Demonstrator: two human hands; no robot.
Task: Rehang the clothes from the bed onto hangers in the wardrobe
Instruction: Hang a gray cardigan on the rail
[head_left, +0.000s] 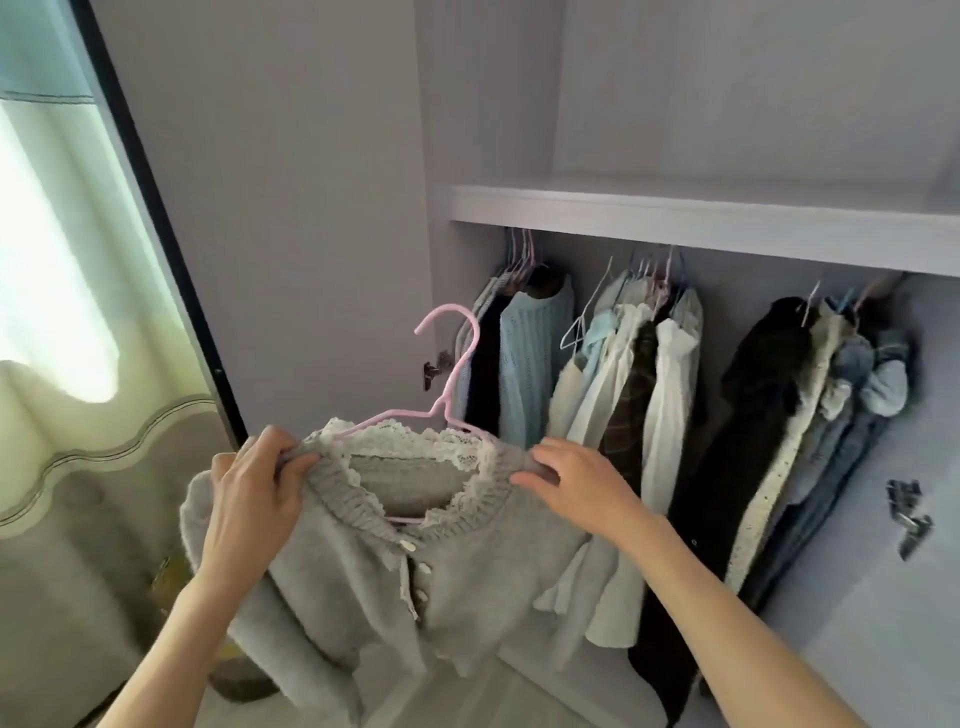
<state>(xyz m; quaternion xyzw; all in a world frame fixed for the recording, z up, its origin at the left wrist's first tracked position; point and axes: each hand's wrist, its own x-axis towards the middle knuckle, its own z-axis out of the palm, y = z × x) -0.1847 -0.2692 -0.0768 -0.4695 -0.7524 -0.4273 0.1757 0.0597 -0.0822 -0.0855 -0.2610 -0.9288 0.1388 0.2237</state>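
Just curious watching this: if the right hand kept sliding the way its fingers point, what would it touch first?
The right hand points left along the grey cardigan, so it would probably meet the lace collar first; depth is hard to judge.

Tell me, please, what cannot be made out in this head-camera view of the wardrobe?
- Rail: hidden behind the shelf edge.
- Pink hanger shoulders: covered by the grey cardigan.
- Cardigan hem: lost at the bottom edge.
- Left hand fingertips: tucked under the knit.
- Bed: out of view.
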